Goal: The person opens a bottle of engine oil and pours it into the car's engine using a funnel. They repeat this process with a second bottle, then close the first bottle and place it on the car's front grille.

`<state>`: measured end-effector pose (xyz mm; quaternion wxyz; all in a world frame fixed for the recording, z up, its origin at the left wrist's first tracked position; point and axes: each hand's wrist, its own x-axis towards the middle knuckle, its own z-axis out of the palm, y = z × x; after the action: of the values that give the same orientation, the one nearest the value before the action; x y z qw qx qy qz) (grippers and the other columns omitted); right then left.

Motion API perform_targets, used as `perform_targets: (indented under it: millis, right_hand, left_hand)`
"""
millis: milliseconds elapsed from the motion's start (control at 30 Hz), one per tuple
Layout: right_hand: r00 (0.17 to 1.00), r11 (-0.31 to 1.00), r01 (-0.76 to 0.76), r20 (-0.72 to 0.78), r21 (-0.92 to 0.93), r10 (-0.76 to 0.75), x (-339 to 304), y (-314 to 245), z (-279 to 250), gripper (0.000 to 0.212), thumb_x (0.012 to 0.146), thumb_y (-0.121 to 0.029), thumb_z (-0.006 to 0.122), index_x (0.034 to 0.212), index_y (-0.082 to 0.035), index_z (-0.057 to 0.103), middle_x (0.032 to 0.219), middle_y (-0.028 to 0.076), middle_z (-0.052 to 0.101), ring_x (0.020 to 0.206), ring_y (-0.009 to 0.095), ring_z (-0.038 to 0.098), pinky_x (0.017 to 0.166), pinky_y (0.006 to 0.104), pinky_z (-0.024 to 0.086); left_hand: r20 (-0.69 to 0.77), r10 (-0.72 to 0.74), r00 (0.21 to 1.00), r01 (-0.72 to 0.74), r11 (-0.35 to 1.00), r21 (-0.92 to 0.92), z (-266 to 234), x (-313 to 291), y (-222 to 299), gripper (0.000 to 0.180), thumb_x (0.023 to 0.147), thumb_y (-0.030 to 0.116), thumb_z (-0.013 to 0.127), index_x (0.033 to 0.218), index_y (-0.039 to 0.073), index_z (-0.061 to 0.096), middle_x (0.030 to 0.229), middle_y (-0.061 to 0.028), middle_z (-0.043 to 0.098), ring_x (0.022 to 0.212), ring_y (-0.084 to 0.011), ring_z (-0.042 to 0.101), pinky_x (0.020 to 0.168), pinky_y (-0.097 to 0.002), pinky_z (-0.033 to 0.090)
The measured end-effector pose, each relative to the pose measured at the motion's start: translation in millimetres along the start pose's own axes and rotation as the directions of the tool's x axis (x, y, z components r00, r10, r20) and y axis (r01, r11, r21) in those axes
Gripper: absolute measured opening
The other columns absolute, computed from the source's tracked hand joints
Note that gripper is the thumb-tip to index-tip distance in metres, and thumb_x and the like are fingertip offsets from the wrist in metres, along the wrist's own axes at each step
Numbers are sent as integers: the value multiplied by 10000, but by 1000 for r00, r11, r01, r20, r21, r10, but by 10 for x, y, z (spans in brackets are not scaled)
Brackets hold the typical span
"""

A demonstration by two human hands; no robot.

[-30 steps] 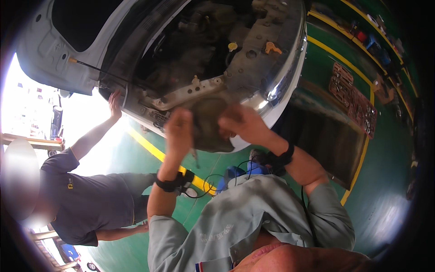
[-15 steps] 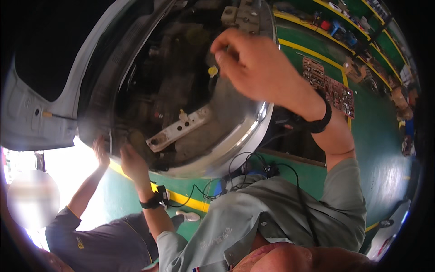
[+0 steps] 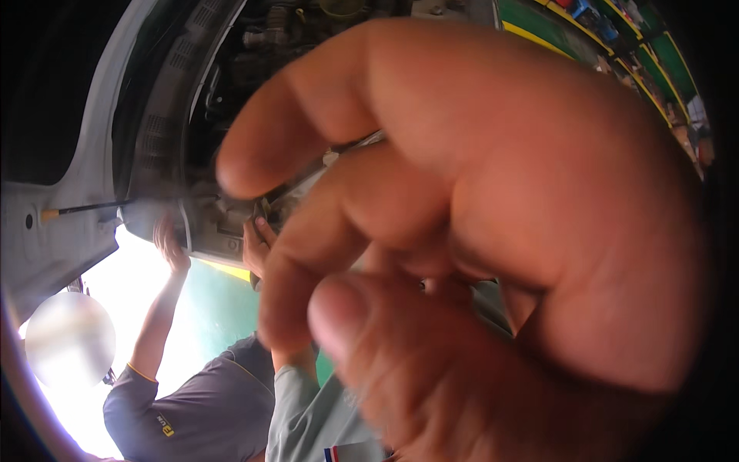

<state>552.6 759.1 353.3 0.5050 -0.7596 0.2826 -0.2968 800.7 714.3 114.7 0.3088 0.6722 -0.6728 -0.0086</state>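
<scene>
My right hand (image 3: 493, 185) looms large right in front of the head view and covers much of the scene. Its fingers are bent but apart, and I see nothing in them. Beyond it, my left hand (image 3: 255, 248) is at the edge of the car's engine bay (image 3: 223, 108), its fingers closed by a small dark part that is too unclear to name. My right hand hides most of that forearm. Between my right fingers a strip of the pale metal crossbar (image 3: 304, 187) shows.
Left of my left hand, a co-worker's hand (image 3: 169, 245) rests against the car's edge; the co-worker wears a dark grey shirt (image 3: 208, 408). A black rod (image 3: 85, 207) with a yellow end meets the raised hood (image 3: 38, 235). Yellow-edged shelves (image 3: 631, 61) stand at upper right.
My right hand has come from above the engine bay up close to the camera. My left hand stays at the bay's edge, and the view has shifted slightly.
</scene>
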Motion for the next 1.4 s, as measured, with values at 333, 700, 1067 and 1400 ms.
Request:
perform_targets:
  millis: [333,700,1067,1400]
  right_hand:
    - [992,981,79,114,-179,-59,887,293,515,187,1014,-152,594,1113,5,619,863,84,712,659,124,624,597,286,476]
    - [998,971,-55,-29,-233,50,105,225,155,178,1010,-166,613,1034,9,639,841,94,699,651,138,612,576,308,463]
    - [892,908,-299,-425,-295,156,-439,254,-765,200,1005,-179,632,955,13,659,820,105,687,643,152,600,556,331,450]
    - [648,866,-464,-738,-187,188,-472,463,-2255,240,1001,-191,649,883,17,677,801,114,675,636,165,588,538,352,438]
  left_hand:
    - [-20,48,999,-49,999,-19,-27,-37,41,363,1083,361,528,1125,33,678,984,-225,732,865,-437,687,731,-484,542]
    - [-53,26,998,-26,1000,0,-80,-112,-72,437,1090,408,507,1161,17,690,1017,-227,744,902,-425,706,765,-480,553]
    - [0,52,999,-52,997,61,-2,-76,-216,486,1102,436,479,1195,8,690,1055,-252,740,939,-452,705,783,-494,540]
    - [-102,131,986,-112,979,173,143,-96,-169,257,1069,249,564,1113,21,675,991,-193,730,891,-417,693,741,-473,540]
